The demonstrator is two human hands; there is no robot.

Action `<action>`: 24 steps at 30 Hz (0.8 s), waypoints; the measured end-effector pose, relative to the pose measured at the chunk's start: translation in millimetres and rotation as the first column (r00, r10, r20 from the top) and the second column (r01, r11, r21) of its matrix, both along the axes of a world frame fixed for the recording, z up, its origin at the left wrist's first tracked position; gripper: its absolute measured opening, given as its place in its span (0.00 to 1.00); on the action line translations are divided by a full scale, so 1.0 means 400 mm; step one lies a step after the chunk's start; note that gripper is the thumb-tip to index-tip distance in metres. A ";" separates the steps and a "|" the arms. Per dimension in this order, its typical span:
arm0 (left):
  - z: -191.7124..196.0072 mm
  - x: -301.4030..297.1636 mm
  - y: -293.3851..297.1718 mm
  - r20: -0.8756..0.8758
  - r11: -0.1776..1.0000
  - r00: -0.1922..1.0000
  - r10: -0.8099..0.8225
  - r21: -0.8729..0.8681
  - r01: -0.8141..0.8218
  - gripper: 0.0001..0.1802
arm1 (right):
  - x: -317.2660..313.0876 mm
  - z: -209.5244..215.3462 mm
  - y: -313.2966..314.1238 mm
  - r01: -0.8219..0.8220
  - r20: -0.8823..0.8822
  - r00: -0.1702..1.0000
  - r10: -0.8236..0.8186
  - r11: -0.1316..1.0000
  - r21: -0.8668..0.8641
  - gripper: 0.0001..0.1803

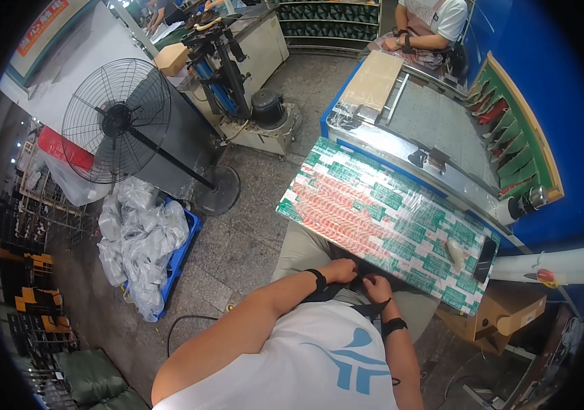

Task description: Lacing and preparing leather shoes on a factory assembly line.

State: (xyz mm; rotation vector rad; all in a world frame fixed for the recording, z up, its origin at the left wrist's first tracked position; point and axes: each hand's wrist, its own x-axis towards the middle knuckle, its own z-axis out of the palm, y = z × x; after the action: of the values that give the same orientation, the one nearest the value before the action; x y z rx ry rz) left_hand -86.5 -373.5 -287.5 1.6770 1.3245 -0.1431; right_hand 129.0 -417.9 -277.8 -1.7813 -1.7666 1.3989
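Note:
Both my hands are low at my lap, just under the near edge of the patterned table board point(306, 212). My left hand point(342, 270) is closed, its fingertips against something dark that I cannot make out. Close beside it my right hand point(376, 288) has its fingers curled together at the same dark thing, which the hands and the board's edge partly hide. A black band point(318, 279) circles my left wrist, and another black band point(394, 326) is on my right wrist. On the board's right part lie a black phone point(485, 259) and a small pale, elongated object point(455, 253).
Beyond the board runs a blue-sided conveyor point(435, 116), with a seated person point(435, 27) at its far end. A black floor fan point(116, 119) stands left, near plastic-wrapped bundles point(138, 232) on a blue pallet point(179, 263). A cardboard box point(504, 314) sits at right.

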 end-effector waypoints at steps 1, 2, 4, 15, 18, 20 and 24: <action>0.002 0.000 0.000 -0.002 1.000 1.000 0.000 -0.003 0.000 0.20 | -0.001 0.001 0.000 0.000 0.000 1.000 0.000 1.000 0.000 0.21; 0.003 0.000 0.001 -0.004 1.000 1.000 0.000 -0.006 0.000 0.20 | -0.001 0.000 0.001 -0.001 0.003 1.000 0.001 1.000 0.003 0.21; 0.006 -0.001 0.001 -0.003 1.000 1.000 0.001 -0.008 -0.001 0.20 | 0.000 -0.002 0.001 -0.003 0.006 1.000 0.003 1.000 0.006 0.21; 0.013 -0.002 0.001 0.010 1.000 1.000 0.002 0.000 -0.002 0.20 | 0.003 -0.015 -0.001 -0.001 -0.003 1.000 0.001 1.000 0.008 0.20; 0.018 -0.002 0.000 0.012 1.000 1.000 0.004 0.005 -0.004 0.20 | 0.003 -0.025 0.000 -0.006 0.008 1.000 0.006 1.000 0.008 0.20; 0.020 -0.002 0.000 0.015 1.000 1.000 0.010 0.007 -0.010 0.19 | 0.005 -0.028 -0.001 -0.005 0.008 1.000 0.005 1.000 0.001 0.20; 0.020 -0.001 0.000 0.017 1.000 1.000 0.007 0.002 -0.007 0.20 | 0.006 -0.034 -0.001 -0.001 0.006 1.000 0.001 1.000 0.008 0.20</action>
State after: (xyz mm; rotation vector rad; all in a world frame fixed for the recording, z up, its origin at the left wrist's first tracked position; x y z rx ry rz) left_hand -87.0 -373.3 -279.3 1.6719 1.3186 -0.1232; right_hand 131.4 -418.3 -291.6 -1.7833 -1.7737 1.3859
